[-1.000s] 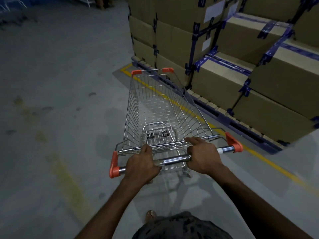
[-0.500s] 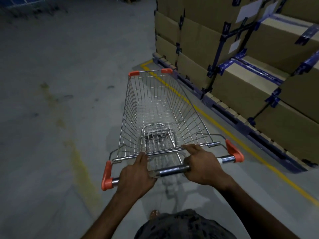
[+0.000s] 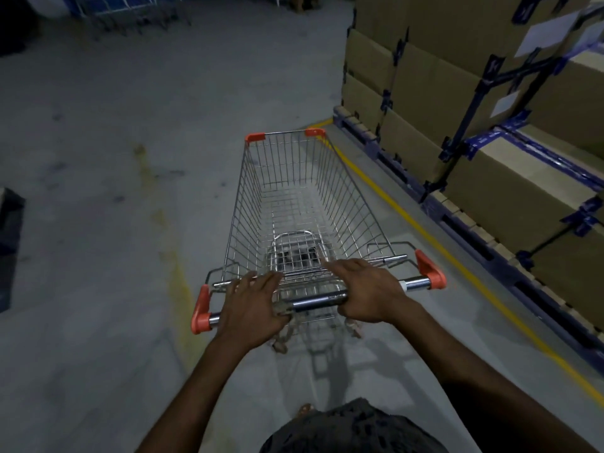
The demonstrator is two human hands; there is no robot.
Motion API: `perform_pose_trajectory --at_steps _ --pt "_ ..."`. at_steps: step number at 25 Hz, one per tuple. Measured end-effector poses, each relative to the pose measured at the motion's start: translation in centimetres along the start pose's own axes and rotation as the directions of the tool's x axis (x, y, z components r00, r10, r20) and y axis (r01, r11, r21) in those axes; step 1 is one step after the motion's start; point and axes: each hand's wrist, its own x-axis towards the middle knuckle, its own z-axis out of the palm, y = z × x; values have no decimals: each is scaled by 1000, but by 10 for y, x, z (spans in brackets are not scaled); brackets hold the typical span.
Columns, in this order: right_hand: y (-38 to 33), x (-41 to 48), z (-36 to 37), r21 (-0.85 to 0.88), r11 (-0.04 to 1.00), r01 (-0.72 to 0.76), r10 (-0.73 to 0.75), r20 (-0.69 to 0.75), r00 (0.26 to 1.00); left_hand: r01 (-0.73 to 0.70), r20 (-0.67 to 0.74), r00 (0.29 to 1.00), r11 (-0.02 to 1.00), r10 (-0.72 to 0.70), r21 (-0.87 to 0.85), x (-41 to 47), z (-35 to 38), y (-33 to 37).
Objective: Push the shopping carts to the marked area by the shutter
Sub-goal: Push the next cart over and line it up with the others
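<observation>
An empty wire shopping cart [image 3: 294, 197] with orange corner caps stands on the grey concrete floor straight ahead of me. Its chrome handle bar [image 3: 318, 300] runs between two orange end pieces. My left hand [image 3: 253, 305] grips the bar left of its middle, fingers reaching over the basket's rear rim. My right hand [image 3: 371, 294] grips the bar right of its middle, index finger stretched forward along the rim. No shutter or marked area shows in this view.
Stacked cardboard boxes [image 3: 490, 103] on dark blue pallets [image 3: 474, 223] line the right side behind a yellow floor line [image 3: 421, 233]. A worn yellow stripe [image 3: 170, 250] runs on the left. More carts [image 3: 130, 11] stand far back left. A dark object [image 3: 9, 243] lies at the left edge.
The cart has rolled forward and swung left, away from the pallets; the boxes have slid to the right. Both hands have kept their hold on the handle bar.
</observation>
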Motion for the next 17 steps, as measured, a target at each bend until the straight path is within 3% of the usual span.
perform_pose_trajectory --at_steps 4,13,17 --pt "-12 38 0 -59 998 25 -27 -33 999 43 100 994 993 -32 -109 20 -3 -28" --pt "-10 104 0 -201 980 7 -51 -216 975 69 -151 987 996 -58 64 61 -2 -48" --pt "-8 139 5 -202 979 -36 -33 -327 944 88 -206 975 996 -80 29 88 -3 -63"
